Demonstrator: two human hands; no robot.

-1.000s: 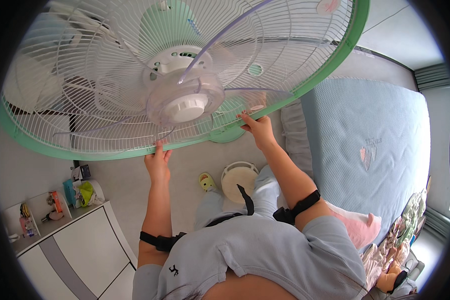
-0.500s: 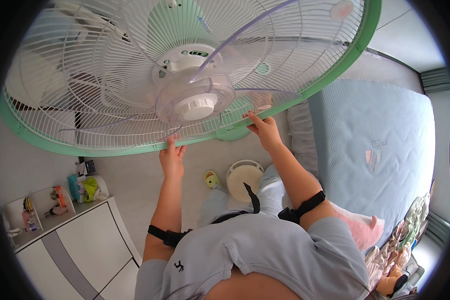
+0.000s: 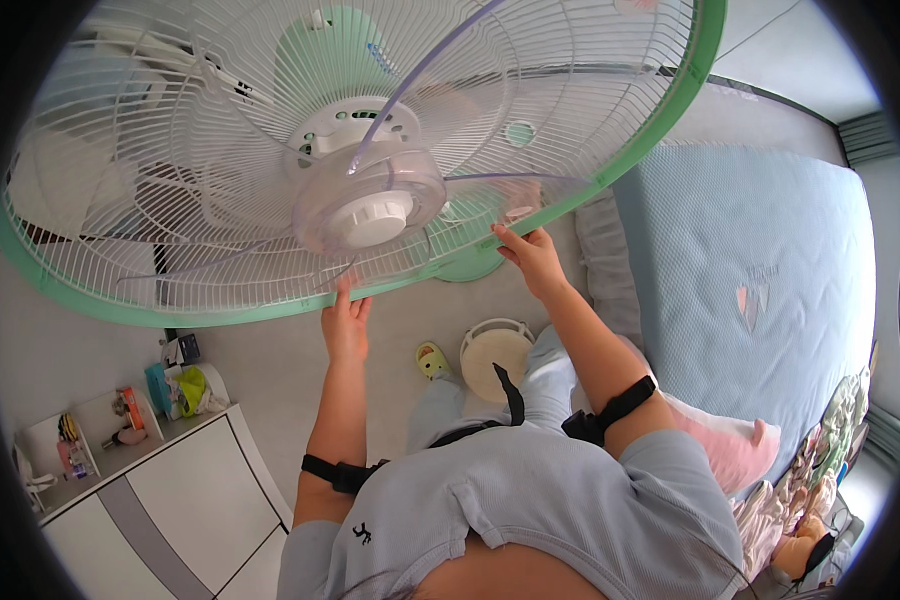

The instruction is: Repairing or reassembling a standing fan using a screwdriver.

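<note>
Fan: a big round fan with a white wire cage and a green plastic rim (image 3: 660, 160) is held up high, close to the camera. It fills the top of the view.
Fan middle: a clear plastic blade hub with a white cap (image 3: 370, 205) sits in the centre, behind the wires.
Fan edge: the green rim curves from the far left down to the middle and up to the top right. Both hands are at its lower edge.
Left hand: the left hand (image 3: 345, 322) reaches up with its fingers close together, and the fingertips touch the green rim from below.
Right hand: the right hand (image 3: 530, 255) is curled, and its fingers pinch the green rim and the wires just above it.
Open room: the pale floor (image 3: 270, 365) under the fan is mostly bare between the hands.
On the floor: a round white fan base (image 3: 495, 350) and a small yellow-green slipper (image 3: 431, 360) lie near the person's legs.
Right side: a bed with a light blue cover (image 3: 760, 270) is close by, with a pink pillow (image 3: 735, 450) at its near edge.
Left side: a white cabinet (image 3: 160, 500) stands low, with small colourful things on top.
</note>
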